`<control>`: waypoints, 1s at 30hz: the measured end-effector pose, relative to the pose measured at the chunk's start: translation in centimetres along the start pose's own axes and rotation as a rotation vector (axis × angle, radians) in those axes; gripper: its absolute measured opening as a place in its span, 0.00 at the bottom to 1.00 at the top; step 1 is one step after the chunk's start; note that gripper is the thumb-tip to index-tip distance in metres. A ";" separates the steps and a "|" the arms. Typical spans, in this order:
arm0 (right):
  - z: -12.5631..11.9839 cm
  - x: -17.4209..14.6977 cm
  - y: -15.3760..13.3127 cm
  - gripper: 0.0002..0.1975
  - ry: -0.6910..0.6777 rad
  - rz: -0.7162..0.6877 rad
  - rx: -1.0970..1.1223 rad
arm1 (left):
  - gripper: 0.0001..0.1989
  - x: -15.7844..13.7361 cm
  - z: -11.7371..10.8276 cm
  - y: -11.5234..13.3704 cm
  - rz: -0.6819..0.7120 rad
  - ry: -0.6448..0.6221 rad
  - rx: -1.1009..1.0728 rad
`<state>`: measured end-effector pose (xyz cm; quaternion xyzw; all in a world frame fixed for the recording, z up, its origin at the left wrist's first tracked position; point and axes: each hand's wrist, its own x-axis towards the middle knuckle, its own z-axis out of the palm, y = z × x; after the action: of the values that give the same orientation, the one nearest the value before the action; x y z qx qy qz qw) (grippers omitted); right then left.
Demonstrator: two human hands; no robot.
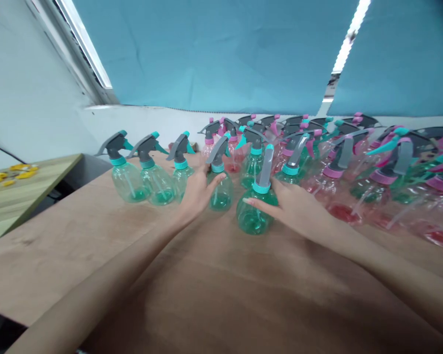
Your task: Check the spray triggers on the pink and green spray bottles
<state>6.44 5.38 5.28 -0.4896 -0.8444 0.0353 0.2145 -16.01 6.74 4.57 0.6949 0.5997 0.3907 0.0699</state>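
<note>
My left hand (196,191) is closed on the left side of a green spray bottle (221,199). Its thumb lies over the bottle's shoulder, and the other fingers are partly hidden. A second green spray bottle (254,222), nearer to me, is held by my right hand (295,206). The right thumb crosses its front while the fingers go out of sight behind it. Both bottles stand upright on the brown table (214,285), with grey trigger heads and turquoise collars. Just left of my left hand stands another green spray bottle (180,172).
Two more green bottles, one being the leftmost bottle (127,179), stand at the left. Pink and green spray bottles crowd the right and back, including a pink bottle (339,196). Yellow pieces (24,169) lie on a wooden side table (40,196). A blue curtain (221,54) hangs behind.
</note>
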 end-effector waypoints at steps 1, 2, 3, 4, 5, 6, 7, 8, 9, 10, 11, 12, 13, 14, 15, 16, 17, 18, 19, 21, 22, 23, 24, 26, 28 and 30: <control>0.0 0.0 0.0 0.29 0.003 -0.007 0.010 | 0.13 0.1 0.0 -0.1 0.002 0.005 0.008; 0.0 0.0 0.0 0.29 0.004 -0.011 0.018 | 0.13 0.2 0.1 -0.2 0.003 0.010 0.019; 0.0 -0.1 0.0 0.30 0.005 -0.012 0.022 | 0.13 0.2 0.1 -0.3 0.003 0.016 0.030; 0.0 -0.1 0.1 0.30 0.007 -0.011 0.020 | 0.13 0.3 0.2 -0.4 0.003 0.023 0.043; 0.1 -0.1 0.1 0.30 0.011 -0.010 0.015 | 0.13 0.3 0.2 -0.4 0.003 0.030 0.055; 0.2 -0.2 0.1 0.30 0.016 -0.007 0.006 | 0.13 0.3 0.3 -0.5 0.004 0.038 0.067; 0.3 -0.2 0.2 0.31 0.022 -0.004 -0.002 | 0.14 0.3 0.3 -0.5 0.007 0.044 0.077; 0.3 -0.2 0.2 0.31 0.028 -0.005 -0.007 | 0.14 0.3 0.4 -0.6 0.011 0.050 0.085; 0.4 -0.3 0.3 0.31 0.032 -0.008 -0.009 | 0.15 0.3 0.4 -0.6 0.014 0.055 0.093; 0.5 -0.3 0.3 0.31 0.034 -0.010 -0.012 | 0.16 0.2 0.4 -0.6 0.018 0.058 0.099; 0.6 -0.3 0.3 0.31 0.039 -0.007 -0.016 | 0.17 0.2 0.4 -0.7 0.021 0.062 0.104; 0.6 -0.3 0.3 0.31 0.041 -0.005 -0.019 | 0.18 0.2 0.4 -0.7 0.024 0.064 0.108; 0.6 -0.3 0.3 0.30 0.040 0.000 -0.019 | 0.18 0.2 0.3 -0.7 0.027 0.064 0.112; 0.6 -0.3 0.2 0.30 0.038 0.007 -0.017 | 0.18 0.3 0.3 -0.7 0.030 0.063 0.116; 0.5 -0.3 0.2 0.30 0.032 0.012 -0.010 | 0.17 0.3 0.2 -0.7 0.033 0.061 0.120; 0.5 -0.3 0.2 0.29 0.026 0.012 0.003 | 0.17 0.4 0.2 -0.7 0.034 0.056 0.126; 0.5 -0.3 0.1 0.29 0.022 0.010 0.017 | 0.16 0.5 0.2 -0.7 0.035 0.051 0.131; 0.4 -0.4 0.1 0.29 0.021 0.009 0.027 | 0.17 0.5 0.1 -0.6 0.035 0.045 0.138; 0.4 -0.4 0.1 0.29 0.020 0.010 0.033 | 0.17 0.5 0.1 -0.6 0.034 0.040 0.143; 0.4 -0.4 0.1 0.30 0.013 0.014 0.036 | 0.19 0.5 0.1 -0.5 0.033 0.036 0.150; 0.5 -0.4 0.2 0.30 0.009 0.017 0.037 | 0.19 0.4 0.1 -0.5 0.032 0.036 0.151; 0.5 -0.4 0.2 0.30 0.003 0.018 0.040 | 0.20 0.4 0.1 -0.5 0.031 0.036 0.150; 0.5 -0.4 0.3 0.31 0.001 0.016 0.044 | 0.20 0.3 0.1 -0.5 0.030 0.035 0.147; 0.6 -0.3 0.4 0.31 0.009 0.004 0.051 | 0.21 0.2 0.1 -0.5 0.032 0.031 0.134; 0.6 -0.3 0.4 0.31 0.020 -0.006 0.056 | 0.22 0.1 0.1 -0.4 0.038 0.025 0.115; 0.5 -0.4 0.3 0.32 0.025 -0.005 0.068 | 0.22 -0.1 -0.2 -0.1 0.049 0.026 0.092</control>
<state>6.65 5.34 4.58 -0.4805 -0.8411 0.0570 0.2417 -16.20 6.66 4.57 0.7066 0.6007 0.3734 0.0204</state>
